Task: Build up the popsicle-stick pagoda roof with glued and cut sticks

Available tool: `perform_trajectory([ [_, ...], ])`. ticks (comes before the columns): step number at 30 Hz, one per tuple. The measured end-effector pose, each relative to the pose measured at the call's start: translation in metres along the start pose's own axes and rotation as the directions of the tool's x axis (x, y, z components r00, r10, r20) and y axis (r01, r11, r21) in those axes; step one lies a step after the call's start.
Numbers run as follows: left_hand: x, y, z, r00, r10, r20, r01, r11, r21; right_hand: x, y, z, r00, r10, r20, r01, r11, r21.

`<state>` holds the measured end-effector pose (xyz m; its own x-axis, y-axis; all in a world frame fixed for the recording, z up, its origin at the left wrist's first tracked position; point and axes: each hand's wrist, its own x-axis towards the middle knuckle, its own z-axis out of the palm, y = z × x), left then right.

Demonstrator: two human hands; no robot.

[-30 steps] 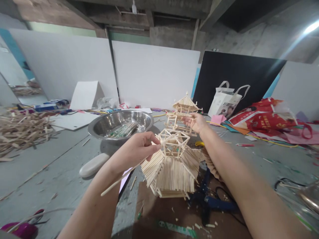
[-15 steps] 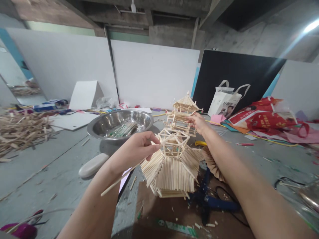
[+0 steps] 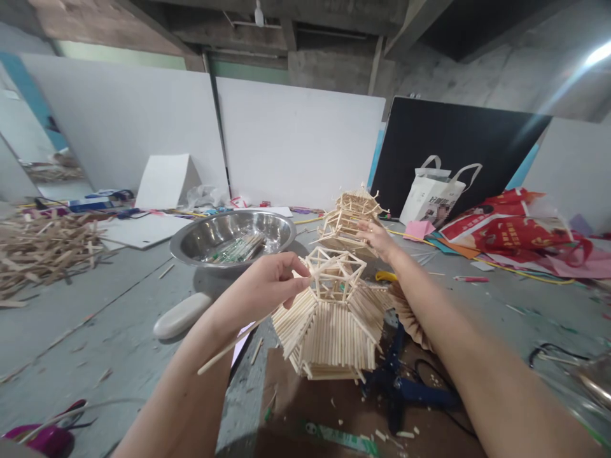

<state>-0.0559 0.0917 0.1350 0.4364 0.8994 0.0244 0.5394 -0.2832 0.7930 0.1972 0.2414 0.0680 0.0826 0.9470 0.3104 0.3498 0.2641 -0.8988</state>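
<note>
A near model (image 3: 329,324) of thin wooden sticks, a hexagonal roof section with an open frame on top, stands on brown cardboard (image 3: 305,407). My left hand (image 3: 267,286) pinches the frame's left edge and holds a long stick (image 3: 229,346) that slants down to the left. Behind it a smaller stick pagoda top (image 3: 348,219) leans over, tilted to the left. My right hand (image 3: 379,238) reaches out with its fingers closed on this pagoda top's right side.
A steel bowl (image 3: 191,238) with sticks inside sits behind the left hand. A white oval object (image 3: 181,315) lies near it. A blue tool (image 3: 401,388) and cables lie right of the near model. Scrap sticks (image 3: 42,248) pile at left; bags (image 3: 506,232) lie at right.
The small pagoda top stood upright a second ago; now it tips leftward under my right hand. My left hand stays on the near model's frame.
</note>
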Motion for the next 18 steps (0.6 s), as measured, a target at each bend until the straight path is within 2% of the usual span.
perform_trajectory([
  [4, 0.0, 0.0, 0.0, 1.0, 0.008, -0.01, -0.008, 1.0, 0.008, 0.002, 0.005, 0.003, 0.997, -0.077, 0.01, 0.078, 0.978, -0.193],
  [9, 0.001, -0.001, 0.001, 1.0, 0.003, -0.002, -0.003, 1.0, 0.011, 0.002, 0.008, 0.004, 0.982, -0.178, 0.068, 0.19, 0.905, -0.38],
  [18, 0.0, -0.001, 0.0, 1.0, 0.001, -0.01, -0.001, 1.0, 0.02, 0.002, 0.014, 0.001, 0.958, -0.243, 0.153, 0.287, 0.79, -0.541],
])
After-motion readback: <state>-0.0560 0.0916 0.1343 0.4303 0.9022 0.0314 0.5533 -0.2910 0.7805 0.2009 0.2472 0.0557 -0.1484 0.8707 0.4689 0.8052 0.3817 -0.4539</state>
